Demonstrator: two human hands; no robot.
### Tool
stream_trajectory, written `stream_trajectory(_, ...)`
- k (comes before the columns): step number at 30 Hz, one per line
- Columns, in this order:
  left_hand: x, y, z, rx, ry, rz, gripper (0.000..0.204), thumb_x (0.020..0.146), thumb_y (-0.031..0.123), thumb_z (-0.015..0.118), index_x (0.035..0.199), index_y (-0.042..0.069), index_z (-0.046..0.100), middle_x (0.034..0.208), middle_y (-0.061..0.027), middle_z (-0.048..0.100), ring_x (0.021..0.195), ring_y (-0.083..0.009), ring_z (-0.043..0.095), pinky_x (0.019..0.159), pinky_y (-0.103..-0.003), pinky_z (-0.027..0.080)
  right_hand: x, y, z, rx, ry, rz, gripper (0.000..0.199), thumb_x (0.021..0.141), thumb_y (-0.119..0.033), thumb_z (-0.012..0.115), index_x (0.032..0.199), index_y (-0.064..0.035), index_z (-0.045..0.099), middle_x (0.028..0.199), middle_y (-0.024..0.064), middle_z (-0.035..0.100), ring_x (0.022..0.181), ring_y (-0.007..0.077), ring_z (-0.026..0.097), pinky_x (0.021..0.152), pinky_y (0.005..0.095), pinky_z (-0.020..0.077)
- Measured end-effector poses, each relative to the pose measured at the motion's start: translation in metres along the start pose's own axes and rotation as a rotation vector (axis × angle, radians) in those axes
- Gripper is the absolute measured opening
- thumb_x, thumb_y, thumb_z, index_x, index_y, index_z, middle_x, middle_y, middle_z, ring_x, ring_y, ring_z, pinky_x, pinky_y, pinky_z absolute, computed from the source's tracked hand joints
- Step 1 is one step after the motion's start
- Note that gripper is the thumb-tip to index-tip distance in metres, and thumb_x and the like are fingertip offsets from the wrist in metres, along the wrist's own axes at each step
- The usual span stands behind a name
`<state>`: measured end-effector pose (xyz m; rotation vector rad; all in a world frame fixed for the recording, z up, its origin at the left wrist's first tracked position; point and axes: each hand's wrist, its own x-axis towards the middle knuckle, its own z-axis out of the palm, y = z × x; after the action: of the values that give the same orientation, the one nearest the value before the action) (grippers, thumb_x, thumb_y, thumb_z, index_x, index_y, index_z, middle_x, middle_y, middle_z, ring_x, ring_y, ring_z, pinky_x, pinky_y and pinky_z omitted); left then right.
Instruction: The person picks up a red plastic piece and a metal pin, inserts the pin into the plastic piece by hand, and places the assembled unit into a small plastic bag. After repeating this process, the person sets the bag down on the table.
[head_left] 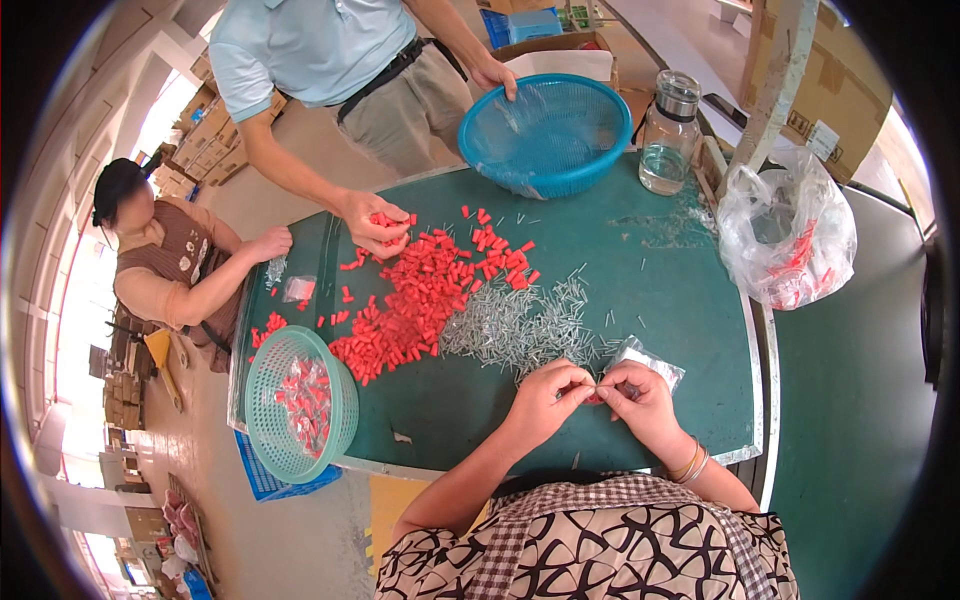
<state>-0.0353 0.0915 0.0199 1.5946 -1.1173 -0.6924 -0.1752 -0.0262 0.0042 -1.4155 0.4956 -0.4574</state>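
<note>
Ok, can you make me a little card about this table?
Table: green
Left hand, right hand: close together; what they pinch is too small to tell
By right hand: clear bag
Ahead: metal pins, red pieces mostly left of them
Green basket: bagged red pieces
Blue basket: held by a co-worker's hand

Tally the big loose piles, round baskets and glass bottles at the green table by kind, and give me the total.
Large piles: 2, red pieces and metal pins
Round baskets: 2, blue basket and pale green basket
Glass bottle: 1
Total: 5
</note>
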Motion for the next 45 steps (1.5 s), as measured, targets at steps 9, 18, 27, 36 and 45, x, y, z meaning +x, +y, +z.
stream_trajectory(9, -0.008, 0.002, -0.011, 0.079, 0.008, 0.021, 0.006, 0.081, 0.002, 0.067, 0.086, 0.001, 0.065, 0.081, -0.007, 0.061, 0.071, -0.0161, 0.057, 0.063, -0.027, 0.045, -0.003, 0.005, 0.0, -0.134, -0.013, -0.093, 0.003, 0.083, -0.002, 0.068, 0.083, -0.0014, 0.065, 0.079, 0.002, 0.059, 0.057, 0.0052, 0.053, 0.048, 0.0188, 0.0447)
stream_trajectory(18, -0.058, 0.022, -0.092, 0.01, 0.759, -0.04, 0.001, 0.087, 0.002, 0.063, 0.088, 0.002, 0.062, 0.083, -0.0017, 0.059, 0.071, -0.0082, 0.055, 0.064, -0.022, 0.046, 0.005, 0.021, -0.019, 0.32, -0.047, 0.135, 0.016, 0.096, -0.02, 0.058, 0.098, -0.0046, 0.063, 0.075, -0.0001, 0.056, 0.052, 0.0057, 0.047, 0.046, 0.0203, 0.0395)
stream_trajectory(27, -0.113, 0.031, -0.189, 1.037, 1.335, -0.003, 0.023, 0.09, 0.007, 0.061, 0.111, -0.001, 0.061, 0.104, -0.0089, 0.062, 0.088, -0.018, 0.059, 0.079, -0.032, 0.048, 0.019, 0.022, -0.019, 1.269, -0.343, 0.399, 0.038, 0.091, -0.006, 0.055, 0.128, -0.008, 0.052, 0.099, 0.0042, 0.059, 0.072, 0.0113, 0.047, 0.07, 0.0255, 0.0407)
stream_trajectory(36, -0.015, 0.03, 0.021, 0.32, 0.202, -0.012, 0.017, 0.078, 0.009, 0.073, 0.094, 0.005, 0.067, 0.076, -0.007, 0.063, 0.064, -0.018, 0.06, 0.057, -0.029, 0.047, 0.017, 0.022, -0.022, 1.15, -0.234, 0.311, 0.05, 0.089, 0.003, 0.052, 0.138, -0.0013, 0.041, 0.127, 0.015, 0.055, 0.117, 0.0266, 0.054, 0.102, 0.0396, 0.0435)
stream_trajectory(45, 0.005, -0.005, 0.047, 0.412, 0.226, 0.131, 0.009, 0.081, 0.003, 0.068, 0.089, 0.003, 0.064, 0.073, -0.0075, 0.06, 0.06, -0.016, 0.058, 0.054, -0.028, 0.046, 0.015, 0.032, -0.021, 1.049, -0.23, 0.222, 0.049, 0.091, -0.001, 0.051, 0.139, 0.0016, 0.039, 0.135, 0.0191, 0.05, 0.125, 0.0266, 0.048, 0.106, 0.037, 0.0383)
